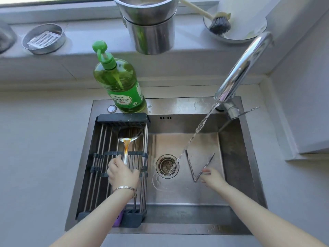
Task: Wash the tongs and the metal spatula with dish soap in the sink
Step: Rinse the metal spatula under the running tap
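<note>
In the sink (236,157), on the bare metal floor: tongs (197,166), spread open like a V, right of the drain (167,166). Right hand (212,178) on the near end of the tongs, fingers pinching one arm. On the rack (122,120) over the left side: spatula (128,139), blade pointing away. Left hand (122,173) closed around its handle. Water (197,130) running from the tap (243,66), landing by the drain. Green soap (122,86) standing at the back edge, behind the rack.
</note>
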Available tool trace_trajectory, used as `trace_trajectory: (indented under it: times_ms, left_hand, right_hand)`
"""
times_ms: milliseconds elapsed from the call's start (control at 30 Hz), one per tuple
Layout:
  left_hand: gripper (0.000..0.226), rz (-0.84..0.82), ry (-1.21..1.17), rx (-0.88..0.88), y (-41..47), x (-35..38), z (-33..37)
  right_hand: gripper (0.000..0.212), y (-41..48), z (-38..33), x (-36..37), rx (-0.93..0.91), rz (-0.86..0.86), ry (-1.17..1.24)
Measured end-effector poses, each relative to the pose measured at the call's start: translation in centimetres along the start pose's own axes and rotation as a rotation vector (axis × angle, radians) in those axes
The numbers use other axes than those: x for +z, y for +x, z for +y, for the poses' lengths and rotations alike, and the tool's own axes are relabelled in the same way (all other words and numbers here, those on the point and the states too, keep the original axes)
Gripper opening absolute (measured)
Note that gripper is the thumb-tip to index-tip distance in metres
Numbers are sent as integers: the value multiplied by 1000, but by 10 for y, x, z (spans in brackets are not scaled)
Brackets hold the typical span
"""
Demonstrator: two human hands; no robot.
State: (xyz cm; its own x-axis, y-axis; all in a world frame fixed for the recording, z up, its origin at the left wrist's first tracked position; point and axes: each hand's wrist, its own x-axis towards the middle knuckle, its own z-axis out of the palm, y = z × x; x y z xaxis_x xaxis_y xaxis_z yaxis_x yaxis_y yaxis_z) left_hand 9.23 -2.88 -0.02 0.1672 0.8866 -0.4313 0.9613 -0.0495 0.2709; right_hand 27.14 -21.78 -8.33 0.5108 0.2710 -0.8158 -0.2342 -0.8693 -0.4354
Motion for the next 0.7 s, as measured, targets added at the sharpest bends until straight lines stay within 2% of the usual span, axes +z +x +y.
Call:
trace_trajectory:
  times_ms: [100, 200, 300, 400, 533, 600, 700]
  left_hand:
    - [62, -138, 39, -209, 13, 1, -20]
    - [42, -279, -52, -216, 22, 7, -33]
    - [31, -234, -214, -222, 19, 10, -41]
    - [20, -116, -177, -146, 3, 1, -57]
    - [29, 57, -134, 2, -25, -24, -74]
    - [31, 112, -139, 106, -34, -36, -74]
    - [28, 129, -99, 311, -37, -45, -67]
  right_hand:
    - [28, -17, 1, -3, -51, -39, 25]
    - [23, -33, 0, -4, -87, -86, 20]
    - [24, -44, -1, -7, -126, -70, 30]
    - [25, -55, -7, -12, -196, -3, 49]
    - [23, -78, -30, -20, -370, 96, 28]
    - [25, -95, -47, -24, -515, 176, 3]
    - [31, -122, -77, -22, -848, 291, -111]
